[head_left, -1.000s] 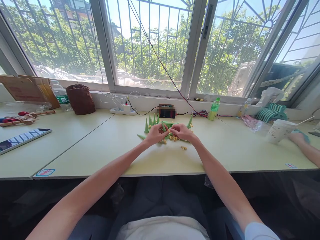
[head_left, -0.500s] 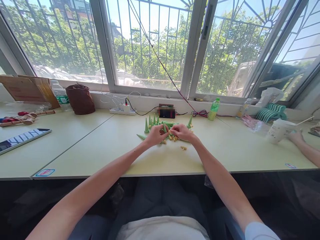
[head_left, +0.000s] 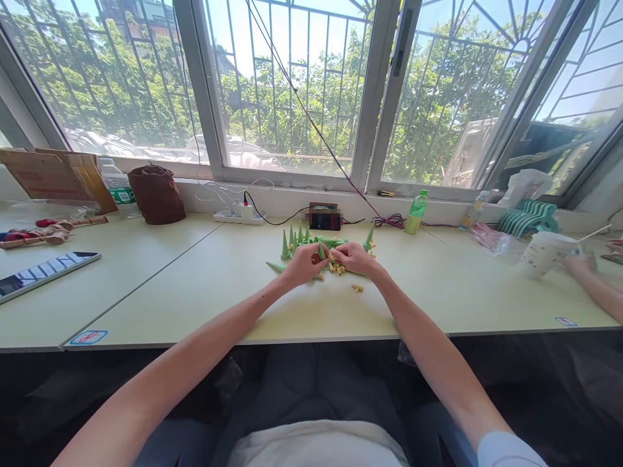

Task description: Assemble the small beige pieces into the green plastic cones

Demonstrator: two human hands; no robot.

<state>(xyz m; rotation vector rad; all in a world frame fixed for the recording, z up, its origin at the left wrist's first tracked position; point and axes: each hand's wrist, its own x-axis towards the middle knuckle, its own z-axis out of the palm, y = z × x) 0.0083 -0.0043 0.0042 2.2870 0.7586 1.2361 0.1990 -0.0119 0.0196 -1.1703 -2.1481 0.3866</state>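
Observation:
Near the middle of the pale table, my left hand (head_left: 302,263) is closed on a green cone (head_left: 322,251) that points upward. My right hand (head_left: 355,257) is pinched close beside it, its fingertips at a small yellow piece. Several green cones (head_left: 285,246) stand upright behind and left of my left hand, and one lies on its side. Another upright cone (head_left: 368,237) is just behind my right hand. Yellow pieces lie between and below the hands, with a separate yellow piece (head_left: 357,288) nearer the table's front edge.
A phone (head_left: 325,216) stands behind the cones, with a power strip (head_left: 238,217) to its left. A green bottle (head_left: 416,213) is at the back right. Farther right are a white cup (head_left: 546,254) and another person's hand (head_left: 580,263). A tablet (head_left: 46,275) lies left.
My two hands stay almost where they were, with the green cone still in the left. At the far right, the other person's hand has shifted slightly and a second hand shows at the edge.

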